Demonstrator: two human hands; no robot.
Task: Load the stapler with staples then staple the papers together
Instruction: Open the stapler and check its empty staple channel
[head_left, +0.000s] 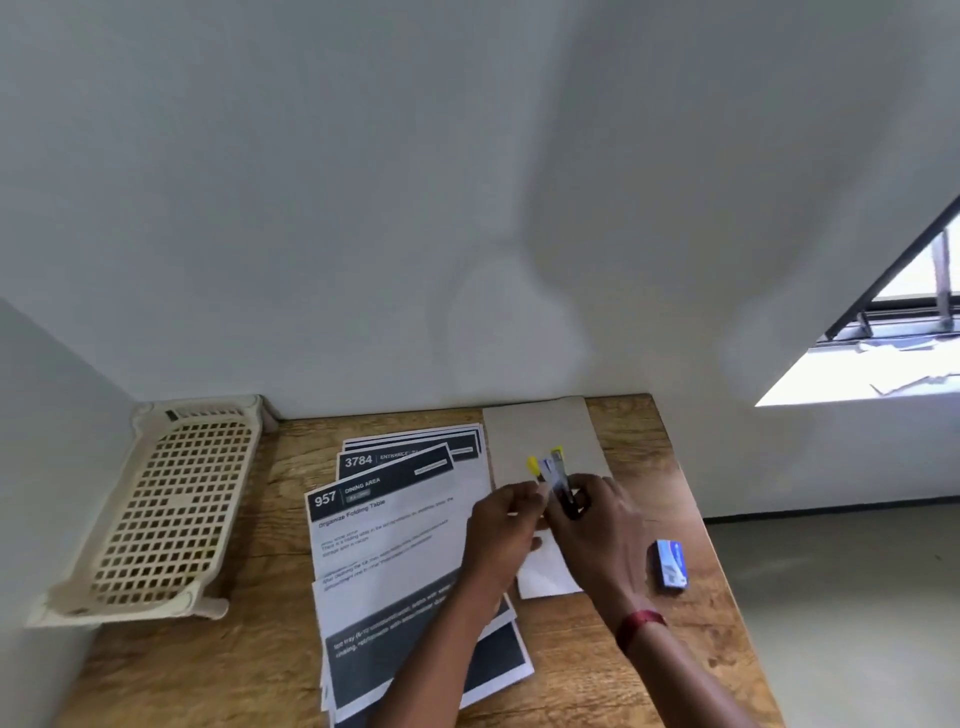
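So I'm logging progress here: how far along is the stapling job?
Done: nothing certain; the staple box lies on the table by the right hand. In hand: the right hand and left hand hold the stapler, swung open, apparently for loading. Left: closing it and stapling the papers, which lie fanned and apparently loose.

Your desk (249, 649) is wood with open grain and a faint sheen. The papers (395, 530) are matt white sheets printed with dark bands. Left of the papers, the tray (171, 509) is cream plastic lattice. Right of the papers' far edge lies a matt grey card (540, 428). The stapler (558, 483) shows yellow plastic tips on a dark, blurred body. Right of the papers, the staple box (671, 564) looks glossy blue.
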